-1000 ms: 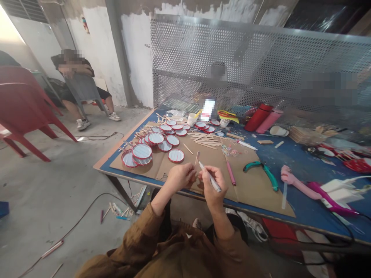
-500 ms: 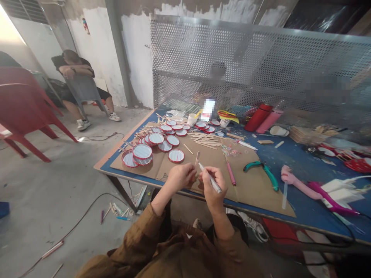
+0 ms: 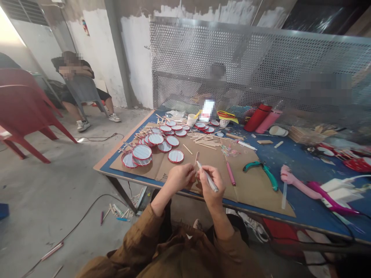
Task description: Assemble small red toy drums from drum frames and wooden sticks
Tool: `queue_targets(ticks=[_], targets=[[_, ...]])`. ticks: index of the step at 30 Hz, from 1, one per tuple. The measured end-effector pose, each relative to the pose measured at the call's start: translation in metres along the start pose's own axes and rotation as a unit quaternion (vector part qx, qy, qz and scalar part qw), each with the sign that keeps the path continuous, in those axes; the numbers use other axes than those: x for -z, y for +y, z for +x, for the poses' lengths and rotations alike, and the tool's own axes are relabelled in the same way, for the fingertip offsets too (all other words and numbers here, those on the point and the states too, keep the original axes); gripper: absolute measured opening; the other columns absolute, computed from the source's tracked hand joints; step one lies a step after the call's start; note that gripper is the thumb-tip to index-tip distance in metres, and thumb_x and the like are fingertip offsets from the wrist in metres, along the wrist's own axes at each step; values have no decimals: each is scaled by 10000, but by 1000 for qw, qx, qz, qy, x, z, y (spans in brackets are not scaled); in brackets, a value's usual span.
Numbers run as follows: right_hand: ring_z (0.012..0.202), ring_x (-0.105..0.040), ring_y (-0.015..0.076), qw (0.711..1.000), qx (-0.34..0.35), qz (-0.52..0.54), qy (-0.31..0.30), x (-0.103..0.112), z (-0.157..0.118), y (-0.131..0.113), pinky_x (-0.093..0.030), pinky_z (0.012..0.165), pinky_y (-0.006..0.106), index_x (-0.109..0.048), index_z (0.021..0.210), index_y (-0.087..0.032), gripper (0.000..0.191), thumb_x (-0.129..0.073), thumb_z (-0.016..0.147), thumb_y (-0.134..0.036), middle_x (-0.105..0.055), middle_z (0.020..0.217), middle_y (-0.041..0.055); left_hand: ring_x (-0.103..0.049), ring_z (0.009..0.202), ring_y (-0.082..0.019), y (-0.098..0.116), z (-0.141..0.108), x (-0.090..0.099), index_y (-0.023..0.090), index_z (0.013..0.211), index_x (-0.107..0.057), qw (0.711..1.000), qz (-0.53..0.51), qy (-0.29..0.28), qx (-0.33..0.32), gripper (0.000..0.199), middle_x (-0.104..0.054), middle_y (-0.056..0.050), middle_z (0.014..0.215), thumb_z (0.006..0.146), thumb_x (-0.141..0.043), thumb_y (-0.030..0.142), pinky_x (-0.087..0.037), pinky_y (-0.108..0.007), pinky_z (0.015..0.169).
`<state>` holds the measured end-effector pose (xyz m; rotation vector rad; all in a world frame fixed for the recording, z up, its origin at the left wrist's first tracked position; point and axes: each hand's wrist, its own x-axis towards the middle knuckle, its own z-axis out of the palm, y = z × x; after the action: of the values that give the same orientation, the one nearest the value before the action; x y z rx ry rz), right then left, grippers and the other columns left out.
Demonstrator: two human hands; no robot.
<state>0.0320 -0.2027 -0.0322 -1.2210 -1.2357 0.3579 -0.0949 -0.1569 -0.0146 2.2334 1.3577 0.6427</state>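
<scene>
Close to the table's front edge, my left hand (image 3: 182, 177) is closed on a thin wooden stick (image 3: 196, 157) that points up and away from me. A white marker pen (image 3: 209, 178) is gripped in my right hand (image 3: 213, 183), its tip close to the stick; whether they touch I cannot tell. Beyond my hands, a single red-rimmed disc (image 3: 176, 156) lies on the cardboard sheet (image 3: 199, 154). More such discs (image 3: 142, 152) are piled to the left. A heap of flat wooden sticks (image 3: 204, 140) lies farther back. To the right rests a pink marker (image 3: 231, 173).
Teal pliers (image 3: 269, 175), a pink glue gun (image 3: 300, 183) and a power strip (image 3: 333, 202) lie on the right. Red and pink bottles (image 3: 259, 117) stand at the back, before a perforated metal screen (image 3: 185, 58). Small coloured bands (image 3: 231, 150) are scattered mid-table. A person (image 3: 77, 75) sits at far left.
My right hand and the marker have shifted slightly left, closer to the stick. My left hand keeps nearly the same place with the stick.
</scene>
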Motion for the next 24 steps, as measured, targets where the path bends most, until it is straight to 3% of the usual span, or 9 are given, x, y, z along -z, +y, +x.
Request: queue_targets(ticks=[24], targets=[[595,-641,140,1000,2,2,23,0,-1,0,-544,580,267,-614,905,-182,201,-575,848,-370,-685,740,30,-543,641,-132,0,-1,0,197,768,-579,1000,-3,-4,12,197,-647,-10,712,875,-455,307,-265,-228,560]])
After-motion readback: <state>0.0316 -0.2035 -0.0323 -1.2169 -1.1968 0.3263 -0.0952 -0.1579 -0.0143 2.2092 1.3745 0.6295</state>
